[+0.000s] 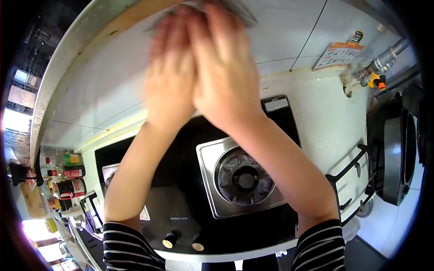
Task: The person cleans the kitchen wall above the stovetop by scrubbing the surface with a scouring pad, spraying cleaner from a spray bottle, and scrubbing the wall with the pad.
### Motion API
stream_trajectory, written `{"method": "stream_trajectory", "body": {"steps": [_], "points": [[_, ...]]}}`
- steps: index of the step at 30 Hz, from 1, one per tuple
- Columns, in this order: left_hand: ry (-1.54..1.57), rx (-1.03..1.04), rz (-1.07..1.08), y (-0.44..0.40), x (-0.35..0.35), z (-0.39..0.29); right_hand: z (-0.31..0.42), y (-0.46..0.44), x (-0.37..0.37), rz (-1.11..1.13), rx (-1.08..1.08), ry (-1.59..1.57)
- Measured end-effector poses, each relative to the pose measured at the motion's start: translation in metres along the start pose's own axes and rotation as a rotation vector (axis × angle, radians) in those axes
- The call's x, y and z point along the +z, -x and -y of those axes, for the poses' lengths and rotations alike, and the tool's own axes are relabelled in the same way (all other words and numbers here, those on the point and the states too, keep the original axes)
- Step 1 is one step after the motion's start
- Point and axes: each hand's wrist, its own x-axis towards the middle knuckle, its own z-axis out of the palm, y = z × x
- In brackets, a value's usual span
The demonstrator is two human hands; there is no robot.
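Both arms reach up past a black gas stove (181,198) toward the tiled wall (280,31). My left hand (169,72) and my right hand (226,67) are side by side, touching, with their backs toward me. Their fingers are blurred by motion and point at a clear, shiny sheet or film (242,11) at the top of the view. The fingertips are at that film, and whether they grip it cannot be made out. Below my right forearm lies a round burner (246,180) in a steel plate.
Bottles (72,187) stand at the left. A black pot support (352,180) rests on the counter's right side, near a dark pan (398,153). A gas pipe with a yellow valve (374,81) and an orange-white leaflet (338,55) are at the upper right.
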Motion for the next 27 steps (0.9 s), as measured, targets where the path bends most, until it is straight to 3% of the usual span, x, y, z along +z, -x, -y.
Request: {"method": "stream_trajectory", "body": {"steps": [2, 5, 10, 14, 17, 19, 24, 27], "points": [[0.176, 0.044, 0.037, -0.001, 0.007, -0.018, -0.018, 0.024, -0.001, -0.047, 0.076, 0.065], [0.251, 0.112, 0.172, 0.009, 0.008, -0.034, -0.019, 0.051, -0.009, 0.06, 0.237, -0.006], [0.155, -0.003, 0.234, 0.043, 0.009, -0.026, -0.005, 0.045, -0.012, 0.182, 0.096, -0.033], [0.121, -0.002, -0.047, 0.004, 0.005, -0.018, -0.01, 0.003, -0.016, -0.006, -0.028, -0.006], [0.126, -0.029, -0.071, -0.02, 0.013, -0.032, -0.029, 0.002, -0.019, -0.077, 0.008, 0.081], [0.143, 0.003, 0.032, -0.02, 0.015, -0.047, -0.046, 0.019, -0.02, -0.081, 0.044, 0.132], [0.196, 0.079, 0.336, 0.021, 0.024, -0.068, -0.053, 0.077, -0.022, 0.166, 0.235, -0.014], [0.238, 0.01, 0.296, 0.022, 0.022, -0.066, -0.05, 0.072, -0.021, 0.175, 0.197, -0.005]]}}
